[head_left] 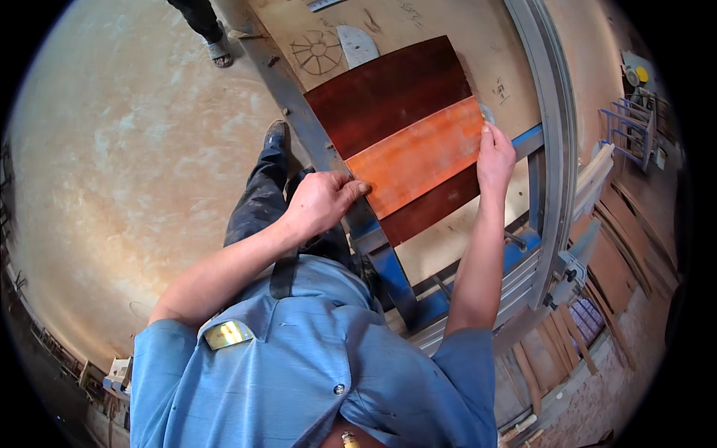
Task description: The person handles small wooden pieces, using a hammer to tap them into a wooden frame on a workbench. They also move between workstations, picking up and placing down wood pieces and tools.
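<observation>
An orange-brown wooden board (418, 158), flat and slightly dusty, lies across a dark red-brown panel (388, 89) with a curved far edge. The dark panel shows beyond the orange board and again on its near side. My left hand (320, 201) is closed on the orange board's left end, thumb on top, its other fingers partly hidden. At the opposite end, my right hand (496, 160) pinches the board's right edge between thumb and fingers. Both pieces rest over a worktable (497, 63) with a pale wooden top and a blue-grey metal frame.
A metal rail (551, 97) runs along the table's right side. A pale half-round piece (357, 45) lies beyond the panel, beside a drawn wheel shape. Wooden offcuts (556, 340) lie on the right floor. Another person's leg (200, 19) shows at the far left.
</observation>
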The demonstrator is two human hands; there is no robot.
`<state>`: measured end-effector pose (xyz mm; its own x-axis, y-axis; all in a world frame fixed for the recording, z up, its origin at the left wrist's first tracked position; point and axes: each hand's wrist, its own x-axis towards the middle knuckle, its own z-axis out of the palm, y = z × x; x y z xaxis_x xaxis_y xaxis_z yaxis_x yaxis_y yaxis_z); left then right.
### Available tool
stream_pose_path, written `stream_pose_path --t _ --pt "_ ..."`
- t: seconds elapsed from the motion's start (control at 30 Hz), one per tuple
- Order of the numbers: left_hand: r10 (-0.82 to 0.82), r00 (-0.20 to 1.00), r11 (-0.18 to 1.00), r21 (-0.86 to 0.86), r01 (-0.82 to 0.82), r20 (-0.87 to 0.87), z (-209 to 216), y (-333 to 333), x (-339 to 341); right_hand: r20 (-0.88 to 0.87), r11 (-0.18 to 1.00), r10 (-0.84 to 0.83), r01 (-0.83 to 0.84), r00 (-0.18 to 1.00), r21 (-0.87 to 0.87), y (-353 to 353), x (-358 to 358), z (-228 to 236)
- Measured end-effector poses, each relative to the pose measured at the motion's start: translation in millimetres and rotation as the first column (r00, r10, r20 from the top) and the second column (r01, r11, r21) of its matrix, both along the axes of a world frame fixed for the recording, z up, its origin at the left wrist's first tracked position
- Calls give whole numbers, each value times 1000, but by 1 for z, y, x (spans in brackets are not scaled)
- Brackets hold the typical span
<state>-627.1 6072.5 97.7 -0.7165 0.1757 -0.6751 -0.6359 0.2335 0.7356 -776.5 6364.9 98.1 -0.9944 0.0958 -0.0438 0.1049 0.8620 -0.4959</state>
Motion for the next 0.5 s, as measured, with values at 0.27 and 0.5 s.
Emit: stream_pose_path --t 0.27,0.5 --pt "26 998 1000 16 -27 51 0 -2 -1 -98 999 1 -6 995 -47 1 2 -9" --pt "34 997 999 -9 -33 76 6 1 -4 -97 1000 -1 0 995 -10 -1 4 -7"
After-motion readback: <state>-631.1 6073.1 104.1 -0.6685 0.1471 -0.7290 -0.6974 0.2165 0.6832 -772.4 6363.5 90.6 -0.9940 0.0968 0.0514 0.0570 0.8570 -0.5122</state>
